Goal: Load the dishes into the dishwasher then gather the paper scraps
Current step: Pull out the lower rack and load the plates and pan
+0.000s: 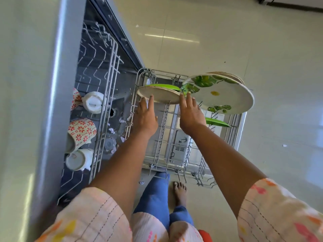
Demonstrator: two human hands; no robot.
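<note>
The dishwasher's lower rack [235,126] is pulled out over the floor. A beige plate [162,96] stands tilted at its far left end, with a green plate [166,86] right behind it. My left hand [146,117] touches the beige plate's near rim with straight fingers. My right hand [190,114] reaches with straight fingers to the near edge of a large white plate with green leaves [222,96], which leans against another plate behind it. A second green plate [216,122] sits lower in the rack. Paper scraps [111,131] lie on the dishwasher's floor.
The upper rack [104,70] at left holds a white mug [93,102], a red-flowered mug [81,131] and another white mug [78,159]. More scraps lie on the tiled floor [284,145]. My bare foot [180,193] stands by the rack's near end.
</note>
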